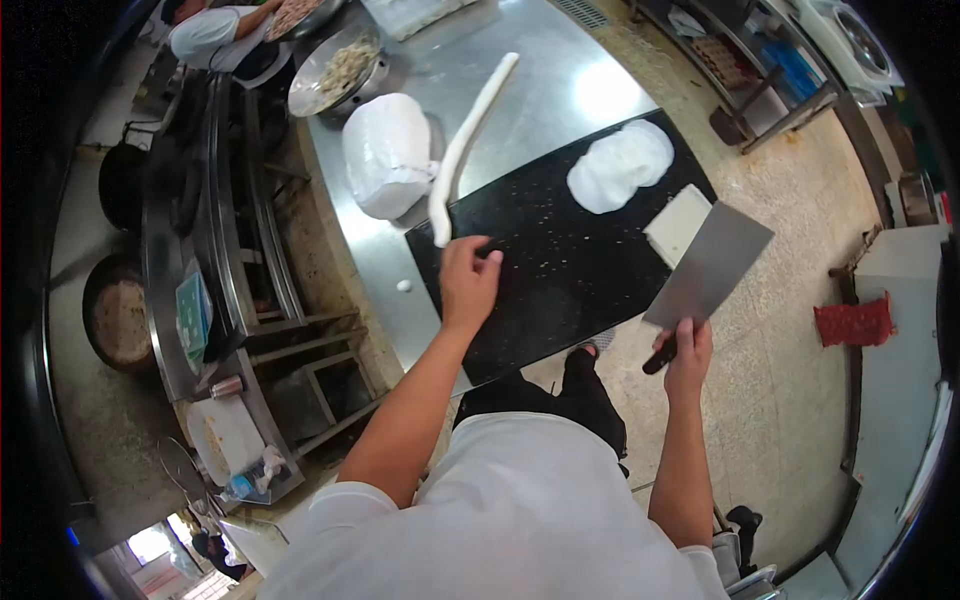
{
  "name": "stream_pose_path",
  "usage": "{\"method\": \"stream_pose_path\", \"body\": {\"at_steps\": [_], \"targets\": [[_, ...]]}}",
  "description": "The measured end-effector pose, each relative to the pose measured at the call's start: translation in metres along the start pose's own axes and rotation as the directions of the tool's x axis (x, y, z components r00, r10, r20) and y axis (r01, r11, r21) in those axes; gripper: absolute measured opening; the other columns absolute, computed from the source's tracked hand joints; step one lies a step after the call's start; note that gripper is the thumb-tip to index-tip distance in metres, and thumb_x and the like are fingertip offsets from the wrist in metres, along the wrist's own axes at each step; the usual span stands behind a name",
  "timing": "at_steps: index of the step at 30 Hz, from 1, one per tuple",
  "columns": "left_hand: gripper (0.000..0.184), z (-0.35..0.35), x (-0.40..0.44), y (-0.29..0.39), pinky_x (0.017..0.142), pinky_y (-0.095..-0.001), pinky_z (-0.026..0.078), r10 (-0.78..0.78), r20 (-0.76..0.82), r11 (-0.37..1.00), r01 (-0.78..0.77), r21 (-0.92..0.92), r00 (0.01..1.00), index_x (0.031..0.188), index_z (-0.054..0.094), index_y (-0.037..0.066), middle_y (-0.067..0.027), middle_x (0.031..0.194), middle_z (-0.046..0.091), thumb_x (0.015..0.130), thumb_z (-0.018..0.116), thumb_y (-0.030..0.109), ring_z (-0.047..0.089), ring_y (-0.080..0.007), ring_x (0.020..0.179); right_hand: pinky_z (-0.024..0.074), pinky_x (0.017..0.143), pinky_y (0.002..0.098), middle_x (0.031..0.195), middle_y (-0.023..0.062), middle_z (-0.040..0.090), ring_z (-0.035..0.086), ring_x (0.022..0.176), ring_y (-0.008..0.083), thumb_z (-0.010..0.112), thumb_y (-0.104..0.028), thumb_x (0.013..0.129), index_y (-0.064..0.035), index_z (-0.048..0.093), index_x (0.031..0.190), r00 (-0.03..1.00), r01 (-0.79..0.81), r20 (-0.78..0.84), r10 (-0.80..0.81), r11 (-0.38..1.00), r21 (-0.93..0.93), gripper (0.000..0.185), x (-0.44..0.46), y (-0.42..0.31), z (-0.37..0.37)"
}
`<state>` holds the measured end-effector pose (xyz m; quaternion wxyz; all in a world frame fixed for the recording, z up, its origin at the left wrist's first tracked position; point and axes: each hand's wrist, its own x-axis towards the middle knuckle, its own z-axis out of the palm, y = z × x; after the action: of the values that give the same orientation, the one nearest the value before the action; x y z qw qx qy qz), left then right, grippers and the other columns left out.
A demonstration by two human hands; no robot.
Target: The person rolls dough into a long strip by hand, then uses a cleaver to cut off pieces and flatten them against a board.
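My right hand (685,352) grips the dark handle of a cleaver (712,262), its wide blade held up at the right edge of the black board (560,270). Near the lower end of a long white dough rope (470,135), my left hand (470,287) hovers over the board's left part. Its thumb and forefinger look apart, with dark board showing between them; the other fingers are partly hidden. The rope runs from the board's edge up across the steel table (540,60). A small white dough piece (404,286) lies left of my left hand.
A large white wrapped lump (388,155) stands left of the rope. White flour (622,165) is heaped at the board's far right, near a pale rectangular container (678,226). A metal bowl (375,82) holds pale shreds. A co-worker (215,38) stands at upper left, holding another bowl.
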<state>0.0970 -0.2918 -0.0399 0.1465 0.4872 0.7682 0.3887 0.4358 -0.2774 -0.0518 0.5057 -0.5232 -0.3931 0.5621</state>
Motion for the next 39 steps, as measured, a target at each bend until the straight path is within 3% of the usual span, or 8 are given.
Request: {"method": "stream_pose_path", "body": {"at_steps": [3, 9, 12, 18, 27, 31, 34, 39], "targets": [[0.040, -0.020, 0.006, -0.040, 0.077, -0.0369, 0.051, -0.106, -0.307, 0.987, 0.138, 0.086, 0.946, 0.110, 0.061, 0.001, -0.0146, 0.104, 0.056, 0.084, 0.083, 0.021, 0.061, -0.0247, 0.085, 0.0468, 0.050, 0.0298, 0.075, 0.0036, 0.058, 0.056, 0.055, 0.0152, 0.055, -0.023, 0.104, -0.0091, 0.051, 0.106, 0.855, -0.481, -0.137, 0.500, 0.864, 0.147, 0.014, 0.014, 0.016, 0.022], [0.031, -0.033, 0.043, -0.085, 0.075, -0.0427, 0.051, 0.142, -0.054, 0.985, -0.136, 0.104, 0.988, 0.099, 0.060, 0.002, -0.0147, 0.091, 0.063, 0.084, 0.081, 0.019, 0.062, -0.0321, 0.083, 0.0443, 0.047, 0.0265, 0.070, 0.0017, 0.052, 0.051, 0.051, 0.0107, 0.053, -0.017, 0.104, -0.0078, 0.054, 0.108, 0.911, -0.411, -0.111, 0.397, 0.892, -0.187, 0.011, -0.046, -0.015, 0.083], [0.025, -0.044, 0.043, -0.094, 0.073, -0.0454, 0.051, 0.202, -0.062, 0.979, -0.200, 0.029, 0.977, 0.096, 0.061, 0.002, -0.0146, 0.088, 0.064, 0.084, 0.079, 0.016, 0.063, -0.0340, 0.080, 0.0515, 0.062, 0.0454, 0.078, 0.0160, 0.064, 0.067, 0.069, 0.0373, 0.056, -0.015, 0.101, -0.0060, 0.058, 0.107, 0.968, 0.082, 0.194, 0.160, 0.530, -0.844, 0.012, -0.065, -0.030, 0.135], [0.018, -0.059, 0.052, -0.110, 0.074, -0.0469, 0.051, 0.299, -0.007, 0.954, -0.299, -0.021, 0.954, 0.094, 0.064, 0.002, -0.0173, 0.088, 0.064, 0.083, 0.075, 0.011, 0.063, -0.0390, 0.082, 0.0543, 0.073, 0.0553, 0.093, 0.0218, 0.067, 0.068, 0.083, 0.0457, 0.049, -0.013, 0.097, -0.0041, 0.052, 0.106, 0.806, 0.561, 0.573, 0.146, 0.117, -0.819, 0.013, -0.059, -0.053, 0.253], [0.017, -0.085, 0.044, -0.082, 0.080, -0.0479, 0.051, 0.214, 0.179, 0.973, -0.195, -0.121, 0.960, 0.096, 0.066, 0.002, -0.0204, 0.090, 0.064, 0.088, 0.069, 0.017, 0.063, -0.0393, 0.090, 0.0518, 0.071, 0.0549, 0.088, 0.0275, 0.067, 0.067, 0.083, 0.0469, 0.057, -0.013, 0.097, -0.0023, 0.051, 0.105, 0.876, 0.293, 0.379, 0.297, 0.295, -0.910, 0.015, -0.098, -0.036, 0.172], [0.031, -0.088, -0.011, -0.025, 0.098, -0.0518, 0.047, 0.186, 0.909, 0.771, -0.629, 0.100, 0.373, 0.113, 0.070, 0.011, -0.0188, 0.117, 0.064, 0.095, 0.065, 0.036, 0.058, -0.0400, 0.115, 0.0500, 0.060, 0.0440, 0.071, 0.0230, 0.062, 0.065, 0.067, 0.0383, 0.065, -0.017, 0.096, -0.0018, 0.056, 0.093, 0.936, -0.033, 0.179, 0.303, 0.581, -0.813, 0.019, -0.158, -0.031, 0.085], [0.050, -0.046, -0.066, -0.043, 0.116, -0.0648, 0.028, 0.627, 0.606, 0.549, -0.830, 0.102, 0.489, 0.140, 0.061, 0.023, -0.0159, 0.152, 0.047, 0.098, 0.056, 0.052, 0.036, -0.0431, 0.145, 0.0476, 0.054, 0.0356, 0.067, 0.0133, 0.062, 0.062, 0.058, 0.0235, 0.065, -0.022, 0.099, -0.0015, 0.059, 0.094, 0.970, -0.108, 0.102, 0.223, 0.762, -0.639, 0.022, -0.181, -0.049, 0.038], [0.068, 0.015, -0.038, -0.001, 0.121, -0.0691, 0.005, 0.514, 0.768, 0.573, -0.819, 0.024, 0.382, 0.155, 0.045, 0.028, -0.0137, 0.167, 0.026, 0.097, 0.047, 0.064, 0.014, -0.0422, 0.155, 0.0428, 0.051, 0.0269, 0.067, 0.0038, 0.060, 0.054, 0.055, 0.0086, 0.054, -0.026, 0.105, 0.0001, 0.062, 0.097, 0.984, 0.096, -0.121, -0.135, 0.955, -0.282, 0.028, -0.102, -0.072, 0.027]]}}
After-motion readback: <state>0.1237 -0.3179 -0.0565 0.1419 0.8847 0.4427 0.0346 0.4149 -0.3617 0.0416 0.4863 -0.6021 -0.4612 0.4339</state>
